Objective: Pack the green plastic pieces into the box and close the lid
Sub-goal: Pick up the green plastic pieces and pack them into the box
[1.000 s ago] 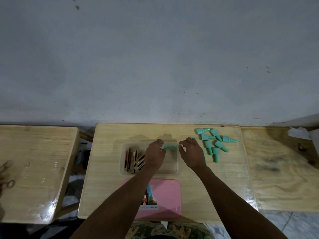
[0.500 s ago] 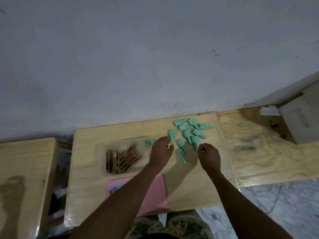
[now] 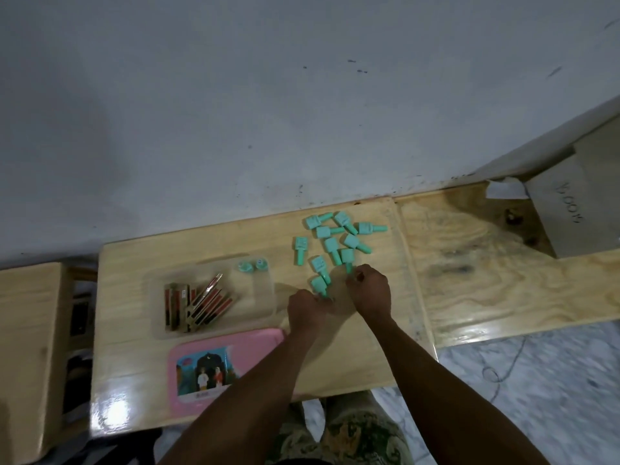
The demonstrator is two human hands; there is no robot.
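Note:
Several green plastic pieces [image 3: 339, 243] lie scattered on the wooden table [image 3: 134, 263], to the right of a clear shallow box [image 3: 272, 298]. Two green pieces [image 3: 252, 265] rest in the box's far right corner. The pink lid [image 3: 258, 344] lies flat in front of the box, picture side up. My left hand [image 3: 307, 312] has curled fingers pinching the stem of the nearest green piece [image 3: 318, 285]. My right hand [image 3: 372, 293] pinches the stem of another green piece [image 3: 347, 256]. Both of those pieces still lie on the table.
A fan of red and brown sticks [image 3: 196, 303] fills the left half of the box. A second wooden table [image 3: 503, 263] adjoins on the right, with a grey cardboard box [image 3: 577, 209] on it. Another table [image 3: 27, 330] stands at the left. A wall runs behind.
Both hands left the box, where two green pieces now lie, and moved right to the loose pieces. Each now closes on a stem. The view has swung to the right.

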